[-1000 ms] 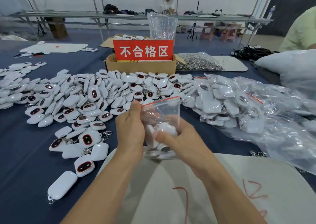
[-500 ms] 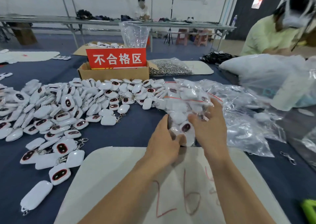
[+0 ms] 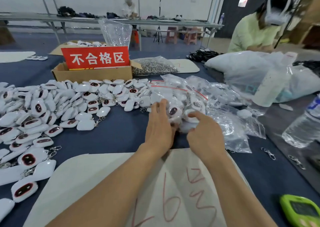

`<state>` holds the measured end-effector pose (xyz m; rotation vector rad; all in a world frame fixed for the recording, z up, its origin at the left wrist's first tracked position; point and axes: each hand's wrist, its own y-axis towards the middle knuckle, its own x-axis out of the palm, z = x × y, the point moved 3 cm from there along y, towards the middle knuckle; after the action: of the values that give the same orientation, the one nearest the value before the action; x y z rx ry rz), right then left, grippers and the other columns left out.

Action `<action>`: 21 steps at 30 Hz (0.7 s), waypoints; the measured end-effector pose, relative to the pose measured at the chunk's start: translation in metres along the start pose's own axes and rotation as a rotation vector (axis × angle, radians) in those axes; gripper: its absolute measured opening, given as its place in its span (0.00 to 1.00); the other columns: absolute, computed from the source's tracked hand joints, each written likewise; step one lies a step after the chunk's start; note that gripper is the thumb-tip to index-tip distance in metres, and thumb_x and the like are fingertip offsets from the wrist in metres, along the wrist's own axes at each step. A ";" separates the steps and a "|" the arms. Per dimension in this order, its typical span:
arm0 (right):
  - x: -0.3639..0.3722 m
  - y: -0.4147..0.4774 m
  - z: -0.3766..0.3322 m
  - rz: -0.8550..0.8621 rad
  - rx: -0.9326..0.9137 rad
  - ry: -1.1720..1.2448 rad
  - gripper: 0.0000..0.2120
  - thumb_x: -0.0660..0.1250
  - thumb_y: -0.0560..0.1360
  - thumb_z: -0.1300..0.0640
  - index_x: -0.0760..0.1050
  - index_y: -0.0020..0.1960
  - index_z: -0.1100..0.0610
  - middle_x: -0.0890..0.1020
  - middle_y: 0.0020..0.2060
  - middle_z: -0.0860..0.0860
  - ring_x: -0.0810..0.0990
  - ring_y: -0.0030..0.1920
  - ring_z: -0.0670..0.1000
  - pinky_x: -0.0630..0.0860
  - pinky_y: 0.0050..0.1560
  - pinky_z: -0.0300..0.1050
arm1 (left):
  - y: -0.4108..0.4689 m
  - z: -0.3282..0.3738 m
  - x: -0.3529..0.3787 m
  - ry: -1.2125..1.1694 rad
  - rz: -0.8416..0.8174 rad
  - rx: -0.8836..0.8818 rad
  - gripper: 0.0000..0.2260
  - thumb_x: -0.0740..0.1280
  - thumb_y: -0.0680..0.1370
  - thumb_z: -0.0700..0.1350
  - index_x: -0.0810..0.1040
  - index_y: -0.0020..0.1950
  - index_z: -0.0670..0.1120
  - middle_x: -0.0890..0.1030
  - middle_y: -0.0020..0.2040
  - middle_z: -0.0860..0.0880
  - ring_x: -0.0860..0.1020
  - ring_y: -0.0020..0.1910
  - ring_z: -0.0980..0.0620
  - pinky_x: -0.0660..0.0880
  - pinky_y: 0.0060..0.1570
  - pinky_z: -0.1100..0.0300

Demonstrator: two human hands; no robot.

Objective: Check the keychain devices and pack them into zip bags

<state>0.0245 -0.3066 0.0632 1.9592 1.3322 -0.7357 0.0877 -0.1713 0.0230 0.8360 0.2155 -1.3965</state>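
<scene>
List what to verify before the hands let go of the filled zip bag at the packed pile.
1. Both hands on the bag: ok, left hand and right hand touch the filled zip bag.
2. Devices inside: ok, a dark-faced keychain device shows through the plastic.
3. Zip seal closed: cannot tell, its top is blurred among other bags.
4. Bag at the packed pile: ok, it lies at the pile's near edge.
5. Clear of the reject box: ok, that stands behind the loose devices.
</scene>
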 end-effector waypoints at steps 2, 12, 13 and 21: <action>-0.010 0.008 0.014 -0.005 0.082 -0.197 0.30 0.66 0.68 0.66 0.73 0.69 0.53 0.79 0.63 0.56 0.74 0.65 0.61 0.71 0.64 0.53 | 0.008 -0.002 0.006 0.007 0.001 0.018 0.32 0.75 0.72 0.39 0.62 0.68 0.55 0.64 0.61 0.54 0.70 0.55 0.49 0.70 0.53 0.56; -0.015 0.009 0.026 0.034 0.098 -0.148 0.21 0.61 0.81 0.62 0.78 0.71 0.49 0.83 0.64 0.51 0.80 0.62 0.56 0.73 0.56 0.47 | -0.013 -0.022 -0.025 0.066 -0.053 -0.150 0.31 0.73 0.75 0.52 0.65 0.76 0.54 0.67 0.74 0.54 0.75 0.65 0.48 0.75 0.58 0.50; -0.020 0.003 0.021 0.105 0.079 -0.079 0.19 0.60 0.83 0.60 0.80 0.69 0.49 0.84 0.63 0.50 0.81 0.61 0.55 0.73 0.57 0.47 | -0.020 -0.022 -0.030 0.058 -0.021 -0.148 0.31 0.73 0.76 0.52 0.66 0.76 0.53 0.68 0.73 0.54 0.75 0.65 0.49 0.73 0.56 0.53; 0.011 -0.052 -0.038 -0.284 0.394 1.524 0.14 0.61 0.82 0.69 0.86 0.53 0.61 0.87 0.50 0.60 0.86 0.48 0.56 0.81 0.57 0.52 | -0.047 -0.011 -0.087 -0.686 -0.365 -0.335 0.23 0.74 0.74 0.51 0.78 0.69 0.55 0.84 0.63 0.55 0.81 0.63 0.53 0.74 0.69 0.49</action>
<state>-0.0173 -0.2565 0.0689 2.7444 2.4186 0.7158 0.0296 -0.0940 0.0489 0.0114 0.0646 -1.8444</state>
